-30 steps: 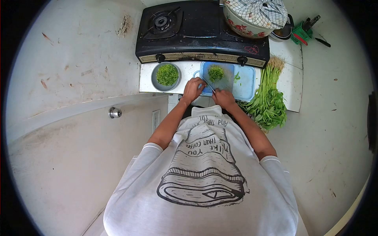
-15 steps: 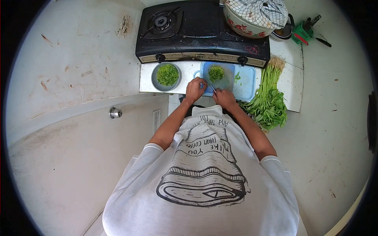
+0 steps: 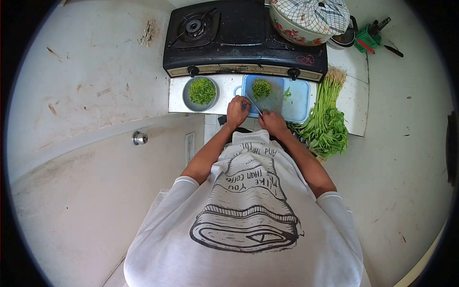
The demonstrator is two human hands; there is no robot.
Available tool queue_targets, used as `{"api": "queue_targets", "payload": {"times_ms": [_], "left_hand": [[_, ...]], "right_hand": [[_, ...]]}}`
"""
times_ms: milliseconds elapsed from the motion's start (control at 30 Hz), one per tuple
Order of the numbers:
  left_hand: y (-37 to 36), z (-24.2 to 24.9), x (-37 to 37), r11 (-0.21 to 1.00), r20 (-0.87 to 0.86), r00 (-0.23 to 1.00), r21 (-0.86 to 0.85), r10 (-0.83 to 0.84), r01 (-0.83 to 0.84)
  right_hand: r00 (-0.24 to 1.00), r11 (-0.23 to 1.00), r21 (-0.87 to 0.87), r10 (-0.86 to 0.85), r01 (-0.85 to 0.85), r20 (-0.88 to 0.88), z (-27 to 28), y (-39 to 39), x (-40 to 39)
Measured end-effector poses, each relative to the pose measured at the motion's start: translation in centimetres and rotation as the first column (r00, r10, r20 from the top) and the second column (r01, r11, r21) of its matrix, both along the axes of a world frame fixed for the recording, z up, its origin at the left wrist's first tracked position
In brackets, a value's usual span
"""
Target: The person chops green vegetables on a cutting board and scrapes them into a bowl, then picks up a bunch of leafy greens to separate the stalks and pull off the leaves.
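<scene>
My right hand is closed round the handle of a knife, whose blade points up and left over the blue cutting board. At the board's left front edge my left hand has its fingers pressed together close to the blade tip; what they hold is too small to make out. Chopped greens lie in a small pile on the board just beyond the blade. Some loose green bits rest on the light blue tray to the right.
A grey bowl of chopped greens stands at the left. Long leafy stalks lie right of the tray. Behind are a black stove and a cloth-covered pot. A green basket is at the back right.
The knife blade has tilted slightly further left, and my right hand has moved slightly down. My left hand stays at the board's edge. The view has shifted slightly.
</scene>
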State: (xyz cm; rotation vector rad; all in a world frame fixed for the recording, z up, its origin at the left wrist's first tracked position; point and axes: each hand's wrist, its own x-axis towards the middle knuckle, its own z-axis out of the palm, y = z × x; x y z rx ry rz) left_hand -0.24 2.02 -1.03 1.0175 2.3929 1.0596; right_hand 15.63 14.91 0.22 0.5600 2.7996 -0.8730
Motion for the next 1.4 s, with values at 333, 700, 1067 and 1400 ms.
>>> {"api": "queue_targets", "payload": {"times_ms": [333,700,1067,1400], "left_hand": [[-0.2,0.1,-0.3,1.0,-0.006,1.0,0.006,-0.014,0.014],[-0.2,1.0,-0.4,0.999,0.0,1.0,-0.044,-0.024,0.024],[-0.5,1.4,-0.7,0.992,-0.192,0.973,-0.002,-0.126,0.128],[-1.5,0.6,-1.2,0.959,-0.312,0.908,-0.064,-0.281,0.275]], "right_hand": [[0.995,1.0,-0.007,0.011,-0.01,0.094,0.2,-0.3,-0.9],[0.996,0.999,-0.006,-0.033,0.033,0.078,-0.4,0.2,-1.6],[0.992,0.999,-0.008,0.037,-0.036,0.12,1.0,-0.1,-1.1],[1.0,0.999,0.049,0.008,-0.01,0.029,-0.7,-0.5,-2.0]]}}
